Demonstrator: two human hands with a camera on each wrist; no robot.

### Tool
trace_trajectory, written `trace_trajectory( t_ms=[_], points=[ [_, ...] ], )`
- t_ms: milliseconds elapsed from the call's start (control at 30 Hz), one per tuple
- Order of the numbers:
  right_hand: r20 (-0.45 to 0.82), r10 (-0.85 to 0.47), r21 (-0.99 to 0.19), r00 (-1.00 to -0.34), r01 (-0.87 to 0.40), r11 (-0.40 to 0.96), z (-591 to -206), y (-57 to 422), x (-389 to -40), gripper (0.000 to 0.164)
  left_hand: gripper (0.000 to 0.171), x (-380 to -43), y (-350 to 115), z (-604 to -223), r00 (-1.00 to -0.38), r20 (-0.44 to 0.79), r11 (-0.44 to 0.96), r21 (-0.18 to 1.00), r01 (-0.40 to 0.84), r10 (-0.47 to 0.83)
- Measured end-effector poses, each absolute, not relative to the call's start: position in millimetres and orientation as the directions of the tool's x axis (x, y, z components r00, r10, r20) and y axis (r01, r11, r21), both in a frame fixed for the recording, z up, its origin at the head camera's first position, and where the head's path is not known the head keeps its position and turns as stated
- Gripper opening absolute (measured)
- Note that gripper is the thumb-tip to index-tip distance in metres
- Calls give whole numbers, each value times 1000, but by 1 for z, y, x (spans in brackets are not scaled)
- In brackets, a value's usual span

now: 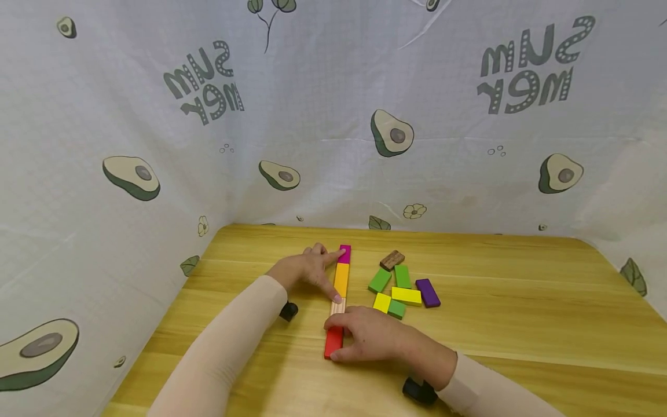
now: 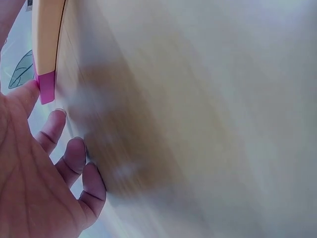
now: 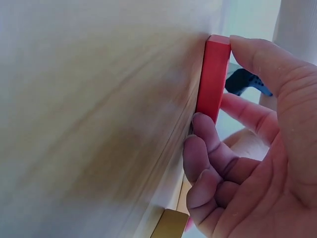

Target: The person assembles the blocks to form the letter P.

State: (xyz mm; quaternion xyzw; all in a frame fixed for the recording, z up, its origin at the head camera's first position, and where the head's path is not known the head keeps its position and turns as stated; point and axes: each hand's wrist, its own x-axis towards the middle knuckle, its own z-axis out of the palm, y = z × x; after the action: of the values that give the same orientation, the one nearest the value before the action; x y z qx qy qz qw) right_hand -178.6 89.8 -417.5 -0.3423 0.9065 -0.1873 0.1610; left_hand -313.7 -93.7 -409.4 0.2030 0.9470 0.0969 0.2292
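Observation:
A straight row of flat blocks runs away from me on the table: a red block [image 1: 333,346] nearest, then a pale wood block [image 1: 338,308], an orange block [image 1: 341,280] and a magenta block [image 1: 344,255] at the far end. My left hand [image 1: 312,270] spans the row from its left side, the outstretched index finger on the magenta block and the thumb on the pale wood one. From the right, my right hand [image 1: 374,334] grips the red block lengthwise, thumb at its near end and index finger at its far end. The right wrist view shows the other fingers loosely bent beside it.
Right of the row lie loose blocks: a brown block [image 1: 392,260], several green ones including one block [image 1: 402,276], a long yellow block [image 1: 406,296], a short yellow block [image 1: 382,302] and a purple block [image 1: 428,292]. A printed white cloth [image 1: 323,116] hangs behind the wooden table [image 1: 521,313].

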Motion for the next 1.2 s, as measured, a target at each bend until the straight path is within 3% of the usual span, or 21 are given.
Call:
trace_trajectory(
  t_ms=[567,667,800,900,967,1067,1200],
  points=[
    [-198,-683,-471,-703,-543,696,-418,91,-174,55,127,-304,-96,-411,-807,-376,885,281,370,456],
    [-208,-671,-527,-712,-496,690,-416,93,-175,57,127,-303,-96,-411,-807,-375,885,285,369,457],
    [-141,-600,-557,-787,-438,706,-412,102,-187,52,127,-305,-96,-412,-806,-378,885,288,365,455],
    [-30,-414,-396,-910,-369,841,-409,118,-207,46,127,-306,-96,-412,-808,-376,885,297,359,454],
    [-1,-261,-284,-965,-250,926,-408,131,-221,51,128,-306,-96,-412,-808,-376,885,301,356,453],
    [-42,-141,-202,-989,-130,971,-409,147,-236,60,127,-307,-97,-414,-806,-379,884,303,356,454],
    [-123,-209,-259,-970,-172,951,-410,156,-246,64,128,-307,-97,-414,-804,-379,882,307,357,458]
  ],
)
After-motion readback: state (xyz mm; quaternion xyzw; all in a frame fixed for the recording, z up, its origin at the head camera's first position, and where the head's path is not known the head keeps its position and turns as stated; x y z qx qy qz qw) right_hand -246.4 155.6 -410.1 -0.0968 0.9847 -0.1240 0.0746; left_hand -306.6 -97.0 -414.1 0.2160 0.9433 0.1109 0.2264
